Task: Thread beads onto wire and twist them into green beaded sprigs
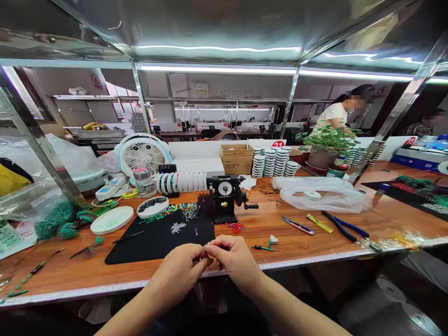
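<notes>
My left hand (180, 270) and my right hand (236, 261) meet at the table's front edge, fingertips pinched together. Something small and dark, too fine to make out, is between them. Just beyond lies a black mat (140, 247) with white beads (178, 227), multicoloured beads (187, 211) and a dark thin tool (128, 237). Behind the mat stands a black winding machine (225, 200) with a dial, a crank on its right and white spools (184, 182) on its left. Red cord pieces (235, 227) lie at its foot.
Right of my hands are a green cord piece (263, 248), a cutter knife (297, 225), a yellow tool (319, 223) and blue-black pliers (345, 226). On the left, a white round tray (112, 220), a dish of dark beads (153, 206) and a fan (145, 156). Behind, a person (334, 114).
</notes>
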`<action>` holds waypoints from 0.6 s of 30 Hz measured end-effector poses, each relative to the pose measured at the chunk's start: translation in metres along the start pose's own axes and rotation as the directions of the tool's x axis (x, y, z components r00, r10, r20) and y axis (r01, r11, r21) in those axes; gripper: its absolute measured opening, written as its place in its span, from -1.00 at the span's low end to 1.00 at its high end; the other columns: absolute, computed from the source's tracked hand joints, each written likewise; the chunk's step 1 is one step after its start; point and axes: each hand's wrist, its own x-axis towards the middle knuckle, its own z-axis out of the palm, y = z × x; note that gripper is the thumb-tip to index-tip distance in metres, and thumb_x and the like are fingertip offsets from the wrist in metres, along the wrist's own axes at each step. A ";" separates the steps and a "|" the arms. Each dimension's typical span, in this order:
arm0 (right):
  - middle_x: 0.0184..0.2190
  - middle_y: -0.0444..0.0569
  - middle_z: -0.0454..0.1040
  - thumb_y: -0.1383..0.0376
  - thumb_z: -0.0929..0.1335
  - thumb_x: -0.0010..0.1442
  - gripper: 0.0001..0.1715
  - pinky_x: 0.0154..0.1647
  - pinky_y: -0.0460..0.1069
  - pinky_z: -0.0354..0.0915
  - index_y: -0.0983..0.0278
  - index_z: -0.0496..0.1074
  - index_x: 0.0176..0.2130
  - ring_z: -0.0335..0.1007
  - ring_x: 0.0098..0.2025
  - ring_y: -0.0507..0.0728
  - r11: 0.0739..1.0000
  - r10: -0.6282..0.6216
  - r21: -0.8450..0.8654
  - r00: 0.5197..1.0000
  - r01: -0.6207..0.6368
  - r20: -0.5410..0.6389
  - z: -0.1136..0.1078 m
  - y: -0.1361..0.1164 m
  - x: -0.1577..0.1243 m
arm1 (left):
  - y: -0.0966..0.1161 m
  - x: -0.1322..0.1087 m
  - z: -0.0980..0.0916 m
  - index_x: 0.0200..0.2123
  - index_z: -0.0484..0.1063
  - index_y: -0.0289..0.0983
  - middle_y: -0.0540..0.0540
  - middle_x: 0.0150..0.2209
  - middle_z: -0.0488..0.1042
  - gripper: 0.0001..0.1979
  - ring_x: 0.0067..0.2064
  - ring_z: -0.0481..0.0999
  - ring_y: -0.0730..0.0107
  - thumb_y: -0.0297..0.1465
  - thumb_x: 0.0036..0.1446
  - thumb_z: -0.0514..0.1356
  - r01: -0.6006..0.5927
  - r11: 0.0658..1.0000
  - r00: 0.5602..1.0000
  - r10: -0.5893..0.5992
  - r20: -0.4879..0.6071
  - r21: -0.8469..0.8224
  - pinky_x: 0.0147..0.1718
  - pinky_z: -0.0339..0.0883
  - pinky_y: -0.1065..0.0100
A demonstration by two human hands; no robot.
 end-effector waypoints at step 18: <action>-0.63 -0.27 0.21 0.14 0.43 -0.01 -0.65 -0.76 -0.19 -0.27 0.32 0.26 -0.42 -0.16 -0.72 -0.18 0.906 0.190 0.313 0.934 -0.286 0.304 -0.009 0.007 -0.003 | -0.018 -0.017 0.019 -0.29 0.52 -0.36 0.02 -0.53 0.30 -0.73 -0.52 0.20 0.59 -0.32 -0.07 0.32 0.196 0.174 0.927 -0.354 0.124 -0.965 -0.64 -0.04 0.55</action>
